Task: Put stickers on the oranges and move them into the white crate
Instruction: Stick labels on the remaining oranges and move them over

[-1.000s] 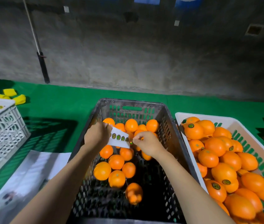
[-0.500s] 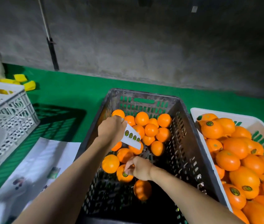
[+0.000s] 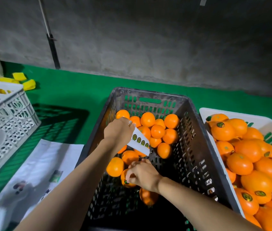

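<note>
Dark slatted crate (image 3: 196, 164), standing at the middle of the green worktop (image 3: 75, 94) near its front edge: holds loose oranges (image 3: 156, 129) heaped toward its far end, a few more scattered toward the middle, one lying apart nearer the front. Left hand (image 3: 117, 131), reaching in over the crate's left wall: fingers curled round one end of a white sticker strip (image 3: 139, 143), which slants down to the right over the fruit and shows a row of four round dark-green stickers. Right hand (image 3: 142, 175), lower in the crate and just below the strip's free end: fingers bent over a single orange (image 3: 125, 180), gripping it from above; a dark-green sticker (image 3: 125, 182) shows on that orange at the fingertips. White crate (image 3: 263, 121), touching the dark crate's right wall, at the right edge of the worktop: filled high with oranges, several bearing round green stickers on top. Second white lattice crate (image 3: 7, 117), at the left edge of the worktop, well apart from the dark crate. Printed paper sheets (image 3: 37, 172), lying flat between the lattice crate and the dark crate, toward the front left corner. Yellow pieces (image 3: 23, 80), near the far left corner. Grey wall (image 3: 148, 39) behind the far edge, a dark pole (image 3: 52, 47) leaning against it.
</note>
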`<state>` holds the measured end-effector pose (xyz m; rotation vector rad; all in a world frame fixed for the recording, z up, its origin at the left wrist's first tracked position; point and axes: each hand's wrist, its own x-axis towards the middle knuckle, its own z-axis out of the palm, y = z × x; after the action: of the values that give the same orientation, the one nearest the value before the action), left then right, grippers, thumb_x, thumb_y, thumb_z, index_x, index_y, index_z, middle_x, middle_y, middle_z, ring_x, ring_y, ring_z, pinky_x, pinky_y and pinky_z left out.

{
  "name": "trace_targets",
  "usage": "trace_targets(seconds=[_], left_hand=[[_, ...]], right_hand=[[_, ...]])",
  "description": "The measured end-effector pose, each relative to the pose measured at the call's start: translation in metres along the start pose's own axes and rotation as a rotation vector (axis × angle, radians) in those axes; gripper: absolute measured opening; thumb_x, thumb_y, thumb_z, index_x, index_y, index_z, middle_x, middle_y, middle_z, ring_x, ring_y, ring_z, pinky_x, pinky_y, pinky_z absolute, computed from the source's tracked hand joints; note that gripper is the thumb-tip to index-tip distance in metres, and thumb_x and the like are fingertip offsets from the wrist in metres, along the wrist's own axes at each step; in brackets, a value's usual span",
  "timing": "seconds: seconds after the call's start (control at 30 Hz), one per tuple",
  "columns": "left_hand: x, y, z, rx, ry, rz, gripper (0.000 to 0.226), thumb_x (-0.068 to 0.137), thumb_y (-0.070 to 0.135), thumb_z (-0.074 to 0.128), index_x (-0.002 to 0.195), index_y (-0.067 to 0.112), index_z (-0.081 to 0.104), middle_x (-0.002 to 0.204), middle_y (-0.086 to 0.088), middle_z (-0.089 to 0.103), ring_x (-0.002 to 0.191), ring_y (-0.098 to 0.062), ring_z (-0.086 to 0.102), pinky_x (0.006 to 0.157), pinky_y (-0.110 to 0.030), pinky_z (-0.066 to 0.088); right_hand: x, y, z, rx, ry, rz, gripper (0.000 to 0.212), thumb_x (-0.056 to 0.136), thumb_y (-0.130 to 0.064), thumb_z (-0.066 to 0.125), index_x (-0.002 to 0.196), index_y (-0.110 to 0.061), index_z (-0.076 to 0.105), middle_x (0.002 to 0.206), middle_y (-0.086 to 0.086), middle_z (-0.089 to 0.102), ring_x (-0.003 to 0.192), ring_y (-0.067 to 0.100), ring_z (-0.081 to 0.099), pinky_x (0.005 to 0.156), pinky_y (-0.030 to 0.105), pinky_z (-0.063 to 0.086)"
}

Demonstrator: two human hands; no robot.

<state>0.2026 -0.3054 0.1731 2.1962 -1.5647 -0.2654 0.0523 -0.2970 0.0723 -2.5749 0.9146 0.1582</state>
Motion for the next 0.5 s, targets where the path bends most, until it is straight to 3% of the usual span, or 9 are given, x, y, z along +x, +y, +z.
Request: trace_targets(seconds=[0.17,0.27,0.4,0.5], left_hand=[[0.002,-0.001,0.001,0.005,-0.020,-0.001,0.035,0.102,0.043,0.047,0.082,0.016,0.041,0.063,0.003,0.042,0.051,-0.012,0.041,0.043,-0.026,0.028],[0.002,0.000,0.001,0.014,-0.033,0.003,0.036,0.103,0.043,0.047,0.093,0.009,0.052,0.065,0.001,0.043,0.054,-0.015,0.044,0.044,-0.027,0.028],[0.001,-0.001,0.001,0.010,-0.049,-0.002,0.040,0.103,0.042,0.047,0.103,0.004,0.056,0.072,-0.009,0.053,0.070,-0.026,0.061,0.046,-0.028,0.031],[0.002,-0.002,0.004,0.009,-0.046,0.009,0.031,0.103,0.042,0.046,0.090,0.014,0.048,0.066,-0.001,0.047,0.057,-0.016,0.049,0.046,-0.027,0.029]], right_hand=[[0.001,-0.007,-0.003,0.064,0.017,0.035,0.017,0.090,-0.028,0.066,0.103,-0.025,0.076,0.116,-0.003,0.068,0.113,0.023,0.059,0.104,0.037,0.036],[0.004,-0.012,-0.009,0.123,-0.007,0.084,0.014,0.088,-0.021,0.071,0.100,-0.018,0.077,0.109,0.001,0.073,0.106,0.024,0.064,0.097,0.035,0.048],[0.006,-0.013,-0.015,0.206,-0.016,0.220,0.042,0.080,-0.025,0.081,0.104,-0.012,0.049,0.099,0.008,0.061,0.090,0.030,0.059,0.079,0.037,0.047],[0.005,-0.012,-0.014,0.084,-0.106,0.223,0.049,0.079,-0.035,0.079,0.115,-0.020,0.050,0.119,0.010,0.056,0.107,0.036,0.057,0.094,0.038,0.043]])
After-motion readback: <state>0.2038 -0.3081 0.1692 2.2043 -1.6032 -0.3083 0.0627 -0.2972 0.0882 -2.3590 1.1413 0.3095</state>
